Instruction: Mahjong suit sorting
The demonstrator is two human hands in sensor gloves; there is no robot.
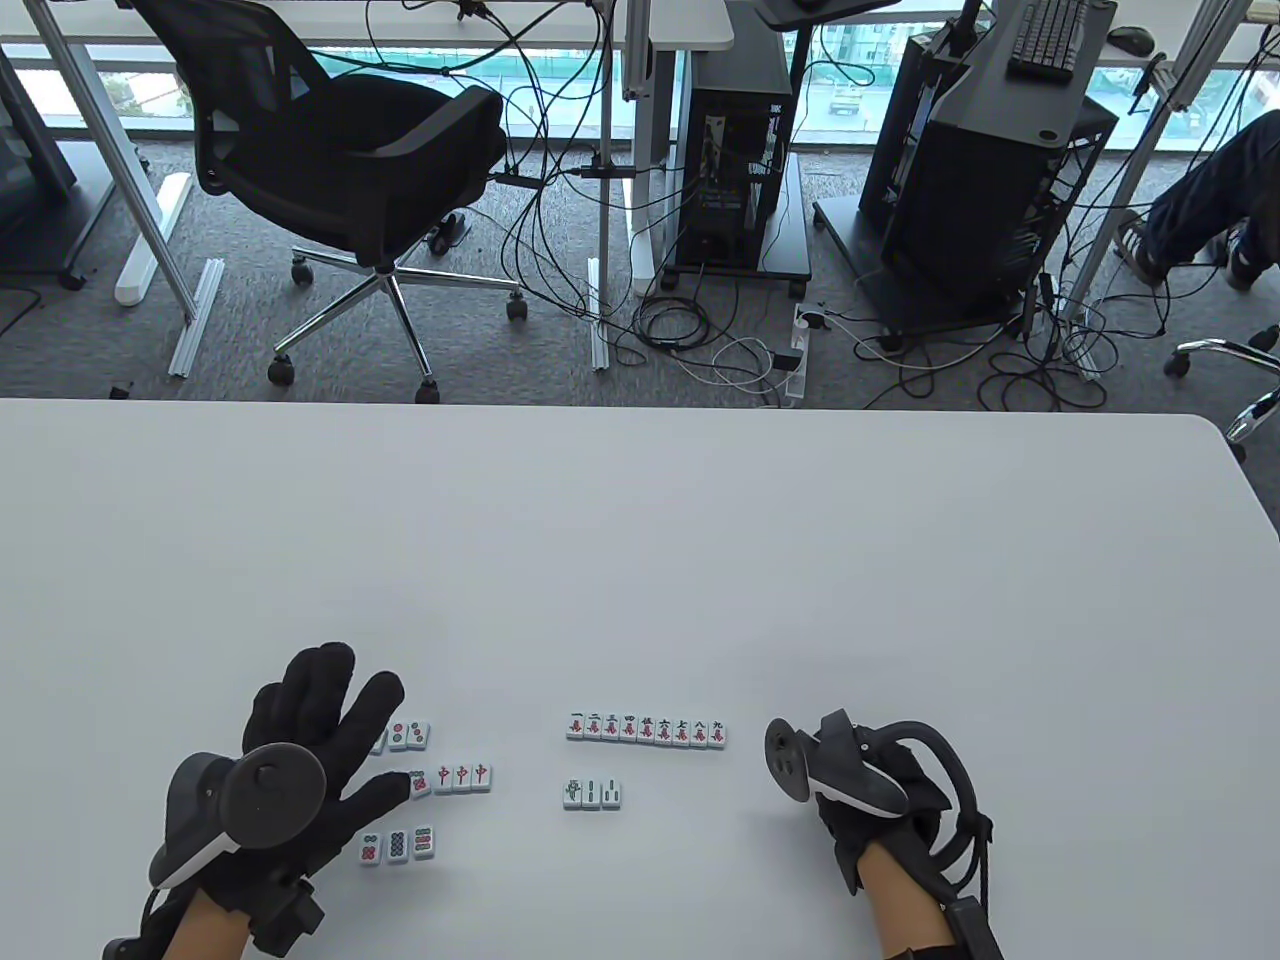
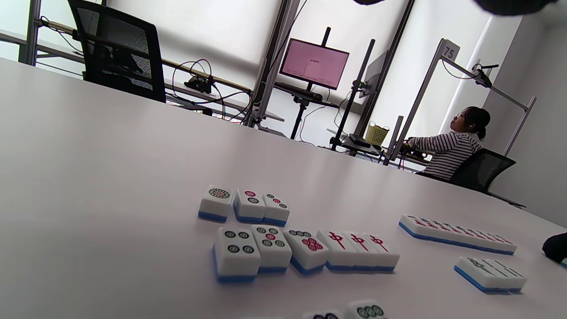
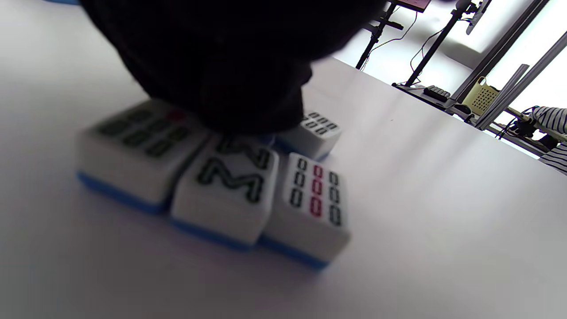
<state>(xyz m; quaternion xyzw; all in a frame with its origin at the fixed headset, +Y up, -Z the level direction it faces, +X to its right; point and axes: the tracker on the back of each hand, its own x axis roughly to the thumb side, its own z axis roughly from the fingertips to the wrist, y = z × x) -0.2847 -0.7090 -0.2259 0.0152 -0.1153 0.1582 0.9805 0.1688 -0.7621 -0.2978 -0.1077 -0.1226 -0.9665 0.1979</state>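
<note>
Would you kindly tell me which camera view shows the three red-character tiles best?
The left wrist view: the three red-character tiles appear large there, faces up, in a touching row. The table view shows them small, right of the left hand. The right wrist view misses them.

White blue-backed mahjong tiles (image 1: 646, 728) face up, nine-character row, short bamboo row (image 1: 592, 793), dot groups (image 2: 243, 204) left
</note>
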